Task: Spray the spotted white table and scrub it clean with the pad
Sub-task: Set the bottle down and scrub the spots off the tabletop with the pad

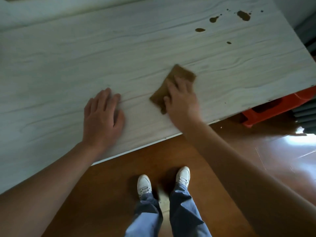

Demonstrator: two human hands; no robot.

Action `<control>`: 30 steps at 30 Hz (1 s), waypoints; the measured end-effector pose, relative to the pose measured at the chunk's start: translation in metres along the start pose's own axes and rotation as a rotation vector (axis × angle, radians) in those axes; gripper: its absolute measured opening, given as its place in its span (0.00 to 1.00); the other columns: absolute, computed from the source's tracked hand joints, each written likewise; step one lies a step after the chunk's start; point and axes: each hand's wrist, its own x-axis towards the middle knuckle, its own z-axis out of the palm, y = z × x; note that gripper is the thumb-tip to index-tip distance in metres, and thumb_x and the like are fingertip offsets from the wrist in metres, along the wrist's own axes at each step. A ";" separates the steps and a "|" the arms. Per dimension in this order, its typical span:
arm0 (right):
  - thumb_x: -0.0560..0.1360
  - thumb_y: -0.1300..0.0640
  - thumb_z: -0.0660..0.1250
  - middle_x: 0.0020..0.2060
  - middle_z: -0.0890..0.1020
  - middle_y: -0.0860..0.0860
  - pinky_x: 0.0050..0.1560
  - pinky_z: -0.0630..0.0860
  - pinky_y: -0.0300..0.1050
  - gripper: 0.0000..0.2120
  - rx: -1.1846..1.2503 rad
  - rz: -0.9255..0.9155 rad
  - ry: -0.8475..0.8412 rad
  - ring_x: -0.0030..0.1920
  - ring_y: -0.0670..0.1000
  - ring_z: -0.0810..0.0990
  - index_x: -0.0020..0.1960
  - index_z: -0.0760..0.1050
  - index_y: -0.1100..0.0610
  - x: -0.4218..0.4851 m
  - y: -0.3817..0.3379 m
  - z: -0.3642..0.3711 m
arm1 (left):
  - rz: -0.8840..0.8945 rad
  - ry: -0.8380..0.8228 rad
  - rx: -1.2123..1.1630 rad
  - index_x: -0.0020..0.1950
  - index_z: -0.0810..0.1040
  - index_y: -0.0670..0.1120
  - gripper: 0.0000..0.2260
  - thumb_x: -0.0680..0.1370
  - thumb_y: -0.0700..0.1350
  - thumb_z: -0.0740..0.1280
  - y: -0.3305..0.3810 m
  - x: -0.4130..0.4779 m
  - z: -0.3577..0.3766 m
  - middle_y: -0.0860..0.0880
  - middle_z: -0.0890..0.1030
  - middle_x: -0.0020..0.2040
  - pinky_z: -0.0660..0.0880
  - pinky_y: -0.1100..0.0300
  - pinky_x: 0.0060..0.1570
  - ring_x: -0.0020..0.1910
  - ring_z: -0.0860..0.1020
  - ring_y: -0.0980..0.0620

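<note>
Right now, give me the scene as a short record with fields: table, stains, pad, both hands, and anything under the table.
Table: white wood-grain top.
Stains: brown spots near the far right corner, apart from the pad.
Pad: brown, lying flat on the table.
Right hand: presses on the pad, fingers spread.
Left hand: rests flat on the table, holds nothing.
Under table: red plastic item at the right edge, partly hidden.

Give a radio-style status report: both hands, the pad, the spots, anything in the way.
Left hand flat on white table, holding nothing. Right hand pressing pad flat on table. Brown spots at far right corner, apart from pad. Nothing between them.
</note>
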 end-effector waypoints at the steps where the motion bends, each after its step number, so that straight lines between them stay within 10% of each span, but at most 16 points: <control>1: 0.81 0.51 0.60 0.79 0.60 0.54 0.77 0.58 0.57 0.27 -0.002 -0.083 -0.027 0.79 0.59 0.55 0.79 0.61 0.52 -0.015 -0.017 0.008 | 0.008 0.000 0.002 0.77 0.69 0.45 0.24 0.82 0.51 0.56 -0.004 -0.002 0.001 0.40 0.65 0.80 0.55 0.41 0.79 0.80 0.62 0.40; 7: 0.80 0.49 0.60 0.78 0.64 0.50 0.77 0.59 0.53 0.26 -0.097 -0.451 -0.122 0.78 0.54 0.60 0.77 0.65 0.50 -0.080 -0.002 0.018 | 0.032 0.052 -0.045 0.75 0.73 0.42 0.25 0.81 0.50 0.55 -0.003 -0.006 0.004 0.38 0.68 0.78 0.57 0.40 0.78 0.78 0.65 0.38; 18: 0.83 0.52 0.57 0.79 0.59 0.54 0.76 0.61 0.59 0.26 -0.117 0.141 0.066 0.79 0.58 0.55 0.80 0.58 0.53 -0.040 0.035 -0.014 | 0.017 0.065 -0.065 0.73 0.74 0.43 0.23 0.81 0.51 0.56 -0.004 -0.004 0.003 0.40 0.70 0.77 0.57 0.41 0.78 0.78 0.65 0.40; 30: 0.80 0.51 0.63 0.78 0.64 0.49 0.77 0.55 0.49 0.27 -0.071 -0.398 -0.021 0.78 0.52 0.59 0.78 0.63 0.50 -0.073 -0.039 0.037 | 0.024 0.039 -0.047 0.75 0.72 0.43 0.23 0.83 0.51 0.54 -0.008 -0.005 0.002 0.40 0.68 0.78 0.58 0.41 0.78 0.79 0.64 0.39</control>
